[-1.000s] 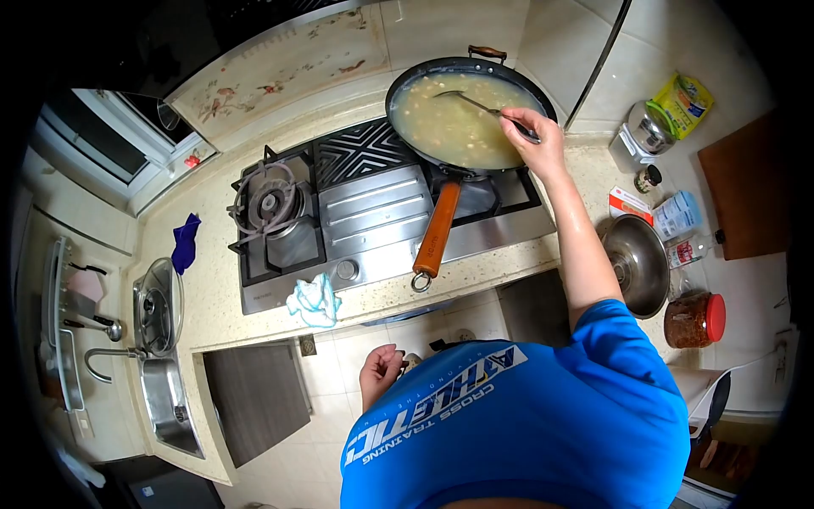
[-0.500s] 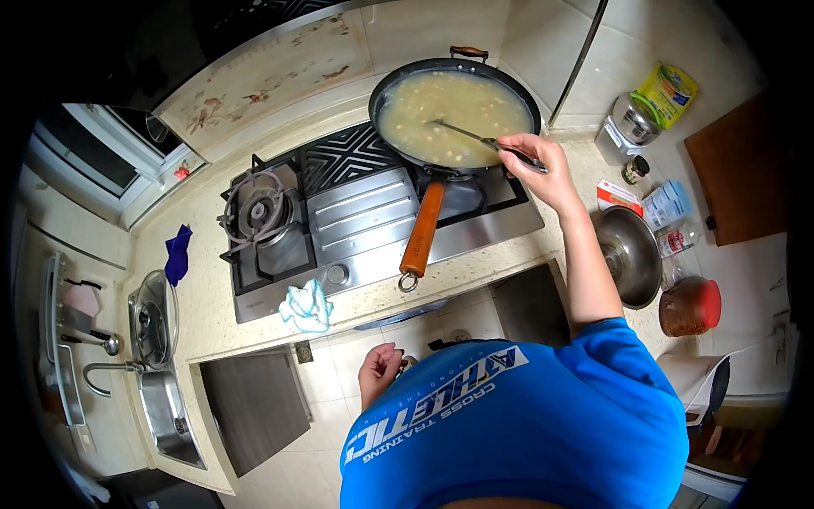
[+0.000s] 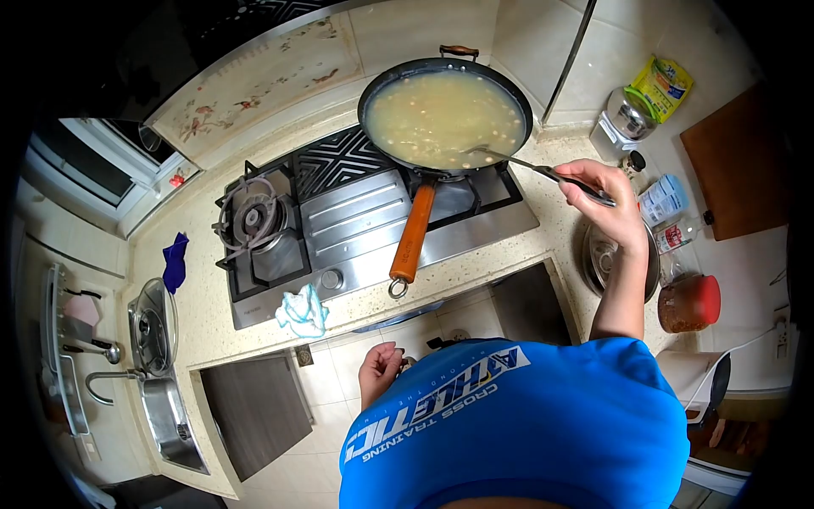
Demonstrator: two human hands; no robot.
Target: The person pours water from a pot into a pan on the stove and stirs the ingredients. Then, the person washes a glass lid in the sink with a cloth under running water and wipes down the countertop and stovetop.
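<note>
Step in hand, as judged: stirring in a wide round black metal wok. If the stirring goes on, it calls for a light grip and a slow sweep, the spoon's head kept inside the rim; a hasty stroke could slop liquid over the near side.

Right hand: closed round the dark handle of a long slim metal spoon, palm well outside the wok. Spoon slants down over the near-right rim; its head meets the liquid there, depth cannot be told. Left hand: low by the waist, off the worktop, fingers curled; whether it holds anything cannot be told.

Wok sits on the right side of a steel-and-black gas cooktop, near the worktop's back-right corner. Its orange-brown wooden handle points to the worktop's near edge.

Contents: cloudy pale yellow liquid, broad surface, small pale and tan bits scattered through, thickest toward the right wall.
</note>
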